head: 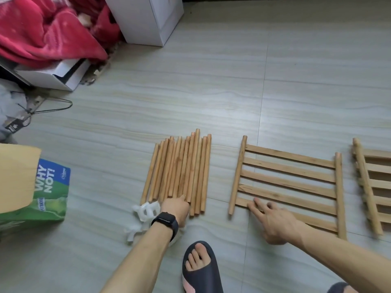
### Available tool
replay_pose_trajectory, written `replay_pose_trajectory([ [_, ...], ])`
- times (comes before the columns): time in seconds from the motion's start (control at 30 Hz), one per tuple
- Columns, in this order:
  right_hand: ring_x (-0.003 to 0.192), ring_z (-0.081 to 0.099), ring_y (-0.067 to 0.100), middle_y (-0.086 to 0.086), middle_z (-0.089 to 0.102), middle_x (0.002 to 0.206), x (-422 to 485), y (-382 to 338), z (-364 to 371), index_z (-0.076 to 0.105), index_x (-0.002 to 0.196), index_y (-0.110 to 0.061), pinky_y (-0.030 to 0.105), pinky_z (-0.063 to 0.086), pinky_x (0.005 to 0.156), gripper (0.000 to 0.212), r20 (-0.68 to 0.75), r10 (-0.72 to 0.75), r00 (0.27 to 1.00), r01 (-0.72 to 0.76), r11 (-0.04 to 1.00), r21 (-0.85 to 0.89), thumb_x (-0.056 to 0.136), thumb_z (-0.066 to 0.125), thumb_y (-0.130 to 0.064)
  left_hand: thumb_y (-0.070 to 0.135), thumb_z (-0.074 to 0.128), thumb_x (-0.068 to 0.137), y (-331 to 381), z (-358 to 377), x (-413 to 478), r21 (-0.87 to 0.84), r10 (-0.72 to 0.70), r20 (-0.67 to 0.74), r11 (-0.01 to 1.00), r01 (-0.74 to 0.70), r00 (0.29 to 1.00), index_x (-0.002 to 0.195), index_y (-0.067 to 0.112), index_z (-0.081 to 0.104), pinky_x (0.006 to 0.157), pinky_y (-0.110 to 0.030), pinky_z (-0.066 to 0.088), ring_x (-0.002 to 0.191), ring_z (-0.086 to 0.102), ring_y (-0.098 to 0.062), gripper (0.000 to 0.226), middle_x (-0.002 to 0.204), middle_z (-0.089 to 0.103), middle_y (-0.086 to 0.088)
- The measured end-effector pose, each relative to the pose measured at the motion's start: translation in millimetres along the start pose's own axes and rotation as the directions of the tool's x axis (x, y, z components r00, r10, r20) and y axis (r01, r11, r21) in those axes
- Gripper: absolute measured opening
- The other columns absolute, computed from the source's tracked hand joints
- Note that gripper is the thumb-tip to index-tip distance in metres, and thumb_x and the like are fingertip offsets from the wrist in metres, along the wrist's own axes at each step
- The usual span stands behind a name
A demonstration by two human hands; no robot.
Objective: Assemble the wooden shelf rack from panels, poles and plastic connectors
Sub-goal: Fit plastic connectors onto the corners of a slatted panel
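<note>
Several round wooden poles (179, 170) lie side by side on the floor. My left hand (174, 207), with a black watch on the wrist, is at their near ends; its fingers bend down out of sight there. White plastic connectors (146, 210) lie in a heap just left of that hand. A slatted wooden panel (289, 178) lies flat to the right. My right hand (270, 218) rests on the panel's near left corner with its fingers straight and spread. More stacked slatted panels (372, 187) lie at the right edge.
A green and blue bag (48, 193) and a brown carton (17, 176) stand at the left. A red blanket (46, 28), white boxes (146, 17) and a wire hanger (53, 106) lie at the back left. My foot in a dark slipper (201, 267) is between my arms.
</note>
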State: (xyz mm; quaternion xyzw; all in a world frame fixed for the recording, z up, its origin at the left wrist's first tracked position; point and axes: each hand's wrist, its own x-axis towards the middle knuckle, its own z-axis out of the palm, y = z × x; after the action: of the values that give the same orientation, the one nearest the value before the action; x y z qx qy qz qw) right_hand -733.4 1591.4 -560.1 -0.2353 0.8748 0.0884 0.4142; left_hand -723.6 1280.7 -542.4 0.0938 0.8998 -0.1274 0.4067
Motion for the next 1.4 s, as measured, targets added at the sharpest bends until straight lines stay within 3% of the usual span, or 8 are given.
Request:
replay_pose_trajectory([
  [0.17,0.15,0.02,0.035,0.001,-0.008,0.171,-3,0,-1,-0.009,0.162,-0.028,0.045,0.038,0.114,0.084,0.072,-0.011,0.997,0.011,1.0,0.008,0.097,0.043,-0.039,0.033,0.077,0.086,3,5,-3,0.148,0.064,-0.024,0.987,-0.059,0.998,0.118,0.013,0.066,0.074,-0.037,0.046,0.107,0.062,-0.028,0.04,0.127,0.05,-0.005],
  [0.27,0.149,0.021,0.034,0.001,-0.008,0.171,-4,0,2,-0.009,0.162,-0.028,0.044,0.04,0.112,0.084,0.047,-0.017,0.999,0.017,1.0,-0.01,0.097,0.043,-0.039,0.015,0.072,0.091,1,6,-4,0.149,0.058,-0.043,0.988,-0.051,0.997,0.119,0.01,0.066,0.076,-0.039,0.045,0.11,0.061,-0.029,0.029,0.13,0.052,-0.007],
  [0.77,0.148,0.019,0.032,-0.001,-0.008,0.171,-5,5,11,-0.009,0.161,-0.03,0.044,0.048,0.103,0.087,-0.016,-0.043,0.999,0.043,0.999,-0.001,0.095,0.047,-0.039,-0.002,0.042,0.102,22,21,-4,0.374,0.2,-0.001,0.909,-0.185,0.98,0.123,0.004,0.065,0.087,-0.039,0.045,0.116,0.061,-0.033,0.032,0.129,0.062,-0.013],
  [1.13,0.15,0.014,0.032,-0.002,-0.01,0.171,-7,8,16,-0.009,0.161,-0.031,0.045,0.048,0.103,0.086,-0.027,-0.06,0.998,0.06,0.998,0.024,0.096,0.047,-0.041,-0.004,0.038,0.102,22,23,-11,0.261,0.116,0.105,0.955,-0.14,0.988,0.126,0.004,0.062,0.091,-0.04,0.05,0.119,0.062,-0.033,0.034,0.13,0.064,-0.015],
  [1.23,0.15,0.014,0.032,-0.003,-0.009,0.171,-7,9,16,-0.008,0.161,-0.031,0.044,0.047,0.105,0.087,-0.002,-0.061,0.998,0.061,0.998,0.026,0.096,0.047,-0.042,0.002,0.044,0.102,20,5,-14,0.111,0.059,0.083,0.992,-0.068,0.995,0.124,0.007,0.061,0.092,-0.039,0.051,0.116,0.063,-0.031,0.029,0.126,0.064,-0.014],
  [1.3,0.151,0.014,0.032,-0.003,-0.008,0.171,-4,10,15,-0.006,0.162,-0.031,0.046,0.044,0.11,0.086,0.023,-0.061,0.998,0.06,0.997,0.057,0.095,0.048,-0.044,0.012,0.054,0.1,14,-17,-13,-0.135,0.014,0.013,0.991,-0.012,1.0,0.115,0.013,0.065,0.088,-0.037,0.054,0.106,0.065,-0.027,0.019,0.118,0.067,-0.009],
  [1.37,0.152,0.014,0.032,-0.003,-0.005,0.171,-2,14,10,-0.001,0.163,-0.029,0.046,0.037,0.117,0.085,0.045,-0.06,0.997,0.054,0.991,0.122,0.095,0.048,-0.047,0.019,0.065,0.096,7,-42,-7,-0.512,-0.051,-0.06,0.859,0.014,0.997,0.104,0.017,0.068,0.082,-0.032,0.055,0.095,0.065,-0.019,0.009,0.108,0.069,-0.002],
  [1.4,0.153,0.016,0.032,-0.002,-0.001,0.172,-1,16,8,0.004,0.163,-0.028,0.044,0.032,0.12,0.085,0.047,-0.057,0.997,0.049,0.984,0.171,0.094,0.049,-0.049,0.019,0.07,0.094,6,-55,-5,-0.7,-0.091,-0.088,0.715,0.003,0.992,0.101,0.017,0.069,0.077,-0.027,0.054,0.09,0.064,-0.015,0.008,0.102,0.069,0.0],
])
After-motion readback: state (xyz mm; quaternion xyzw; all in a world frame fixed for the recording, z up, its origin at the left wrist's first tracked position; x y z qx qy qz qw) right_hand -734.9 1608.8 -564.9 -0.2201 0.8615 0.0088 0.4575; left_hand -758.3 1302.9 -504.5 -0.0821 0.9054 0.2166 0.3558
